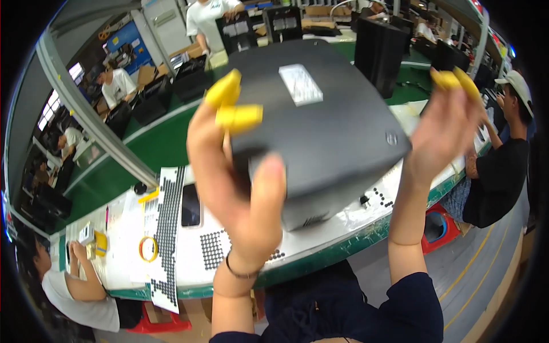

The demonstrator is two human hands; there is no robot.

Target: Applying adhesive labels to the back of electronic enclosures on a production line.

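A large black box-shaped casing [337,126] is tilted above the worktable, with a white label [301,84] on its upper face and a small round mark near its right corner. My left hand [234,171] holds it at the left side, thumb towards the near corner, with yellow finger cots on two fingers. Beside the right corner is my right hand [443,123], its fingers stretched out and smeared by motion, also wearing yellow cots. Whether its palm touches the casing, I cannot tell.
On the white worktable [123,228] lie a phone [191,204], a strip of black dots [167,228], a sheet of round black pads [214,250] and a yellow tape roll [148,249]. Co-workers sit left and right. A green conveyor [143,137] with black casings runs beyond.
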